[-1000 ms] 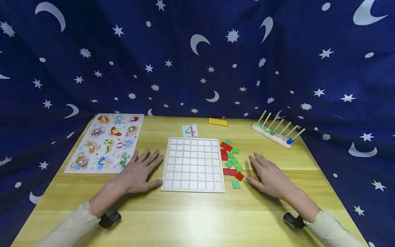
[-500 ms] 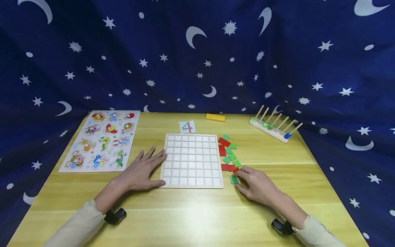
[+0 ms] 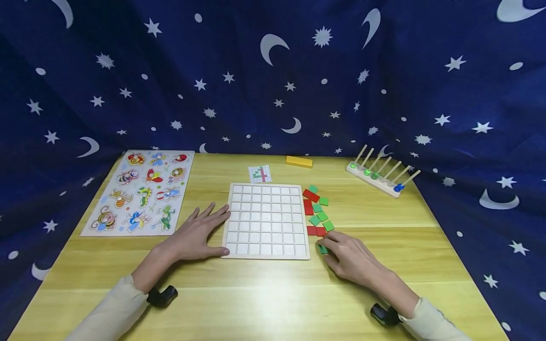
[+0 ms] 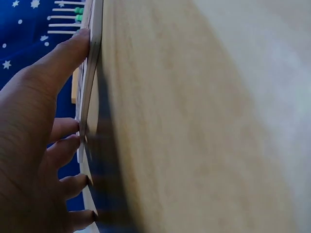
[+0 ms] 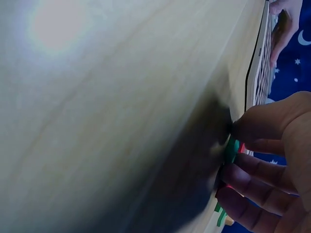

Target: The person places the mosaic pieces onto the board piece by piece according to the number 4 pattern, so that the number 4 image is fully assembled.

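In the head view my left hand (image 3: 194,239) lies spread at the left edge of a white wooden grid board (image 3: 266,221), with the thumb and fingertips touching its rim. The thumb rests on that edge in the left wrist view too. Right of the board, my right hand (image 3: 351,255) bends its fingers and thumb about a green square tile (image 3: 323,249), pinching it near the table. The same green tile (image 5: 232,150) shows between thumb and fingers in the right wrist view. Several red tiles (image 3: 312,230) and green tiles (image 3: 328,225) lie beyond that hand.
A small pattern card (image 3: 259,174) lies behind the board, with a yellow block (image 3: 299,162) to its right. An insect peg puzzle (image 3: 138,194) occupies the left. At the back right stands a peg rack (image 3: 375,179) with beads. A starry cloth hangs behind.
My right hand has moved left and down to the tiles, its fingers curling from straight to bent around the green one. My left hand has moved slightly onto the board's edge.
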A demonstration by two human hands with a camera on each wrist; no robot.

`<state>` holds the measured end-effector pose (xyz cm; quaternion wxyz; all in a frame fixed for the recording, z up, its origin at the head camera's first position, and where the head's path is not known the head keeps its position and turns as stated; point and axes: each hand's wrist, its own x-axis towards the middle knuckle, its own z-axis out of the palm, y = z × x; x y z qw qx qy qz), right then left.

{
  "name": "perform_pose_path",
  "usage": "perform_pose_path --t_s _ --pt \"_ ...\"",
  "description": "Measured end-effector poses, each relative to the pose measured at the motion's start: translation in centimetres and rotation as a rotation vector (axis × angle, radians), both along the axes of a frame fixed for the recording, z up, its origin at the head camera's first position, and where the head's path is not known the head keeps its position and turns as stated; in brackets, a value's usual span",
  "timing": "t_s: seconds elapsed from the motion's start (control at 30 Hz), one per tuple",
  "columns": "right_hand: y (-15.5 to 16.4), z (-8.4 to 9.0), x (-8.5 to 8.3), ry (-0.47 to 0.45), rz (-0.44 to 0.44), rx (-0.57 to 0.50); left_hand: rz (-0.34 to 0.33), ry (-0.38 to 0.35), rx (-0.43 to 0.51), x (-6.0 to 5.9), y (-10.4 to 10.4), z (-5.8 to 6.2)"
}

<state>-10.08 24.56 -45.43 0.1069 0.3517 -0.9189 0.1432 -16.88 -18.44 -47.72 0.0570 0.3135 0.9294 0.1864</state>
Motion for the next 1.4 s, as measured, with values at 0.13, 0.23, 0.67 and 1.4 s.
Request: perform_pose_path --t_s 0.13,0.23,0.67,1.4 --pt "-0.1 0.0 0.0 -0.021 -0.013 0.021 -0.006 0.003 0.018 0.1 0.1 0.0" --pt "0.0 0.1 -0.1 -0.031 -0.031 0.029 -0.017 -0.011 0.022 0.1 -0.1 0.0" --pt "-0.2 0.7 -0.2 -0.071 -0.087 0.049 -0.070 -0.102 0.038 -0.5 -0.8 0.5" --pt "-5.5 1.7 -9.7 -0.077 -0.109 -0.091 -0.013 -0.152 0.130 -0.2 -0.6 0.0"
